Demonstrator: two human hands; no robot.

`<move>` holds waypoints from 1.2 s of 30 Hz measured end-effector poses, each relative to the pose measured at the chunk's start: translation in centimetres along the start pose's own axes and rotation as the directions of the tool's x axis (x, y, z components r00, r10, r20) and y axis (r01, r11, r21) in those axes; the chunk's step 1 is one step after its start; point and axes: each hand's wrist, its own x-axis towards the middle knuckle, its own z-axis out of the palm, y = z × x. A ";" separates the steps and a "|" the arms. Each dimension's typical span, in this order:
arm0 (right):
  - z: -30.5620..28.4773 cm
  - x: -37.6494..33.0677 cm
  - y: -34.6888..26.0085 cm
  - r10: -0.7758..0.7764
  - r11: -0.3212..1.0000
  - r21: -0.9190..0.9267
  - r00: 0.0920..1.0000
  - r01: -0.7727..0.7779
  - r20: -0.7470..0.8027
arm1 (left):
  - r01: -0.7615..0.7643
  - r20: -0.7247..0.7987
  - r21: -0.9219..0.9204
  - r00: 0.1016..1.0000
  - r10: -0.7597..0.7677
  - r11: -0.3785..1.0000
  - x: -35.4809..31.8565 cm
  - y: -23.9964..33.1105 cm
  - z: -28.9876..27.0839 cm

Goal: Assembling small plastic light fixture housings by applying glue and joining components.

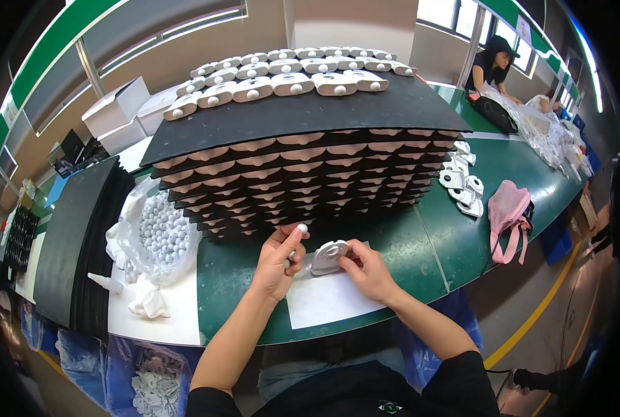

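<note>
Between the thumb and forefinger of my left hand [275,267] is a small white ball [302,228]. Its other fingers curl in, and something small and white shows among them. My right hand [367,270] grips a white plastic part [328,257] with a round opening, tilted up just above a white sheet of paper [331,304]. Ball and part are apart. Behind my hands rises a stack of black boards [310,115] with rows of pale parts between the layers. On its top board lie several white parts [292,84], each with a white ball at its front.
Left of me, an open plastic bag of white balls [162,229] stands near a crumpled tissue [148,299] and a nozzle bottle [106,282]. Black boards [74,243] stand beyond. To the right lie loose white parts [461,181] and a pink mesh bag [510,219]. A co-worker [492,66] sits farther back.
</note>
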 end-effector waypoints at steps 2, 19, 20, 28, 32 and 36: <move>0.1 0.0 0.2 -0.036 0.999 0.004 0.997 0.037 -0.071 | 0.004 -0.004 -0.005 1.000 -0.004 1.000 0.0 0.0 0.0; -0.6 -0.1 0.3 0.046 0.964 0.262 0.998 -0.053 0.032 | 0.020 0.037 0.004 0.999 -0.020 1.000 0.0 0.0 0.1; -0.8 0.0 0.3 0.058 0.891 0.451 0.998 -0.062 0.023 | 0.034 0.056 0.028 0.998 -0.035 0.999 0.0 0.0 0.1; -2.8 -0.3 -0.4 -0.015 0.432 0.887 0.982 -0.164 0.189 | 0.109 0.116 0.152 0.985 -0.127 0.982 -0.7 -0.2 1.0; -3.4 -0.3 -0.5 -0.127 0.621 0.784 0.984 -0.017 0.122 | 0.116 0.125 0.160 0.983 -0.137 0.980 -0.7 -0.4 1.1; -4.0 -0.7 -1.3 -0.468 0.865 0.212 0.884 0.456 0.010 | 0.088 0.142 0.207 0.983 -0.120 0.974 -0.5 -0.5 0.6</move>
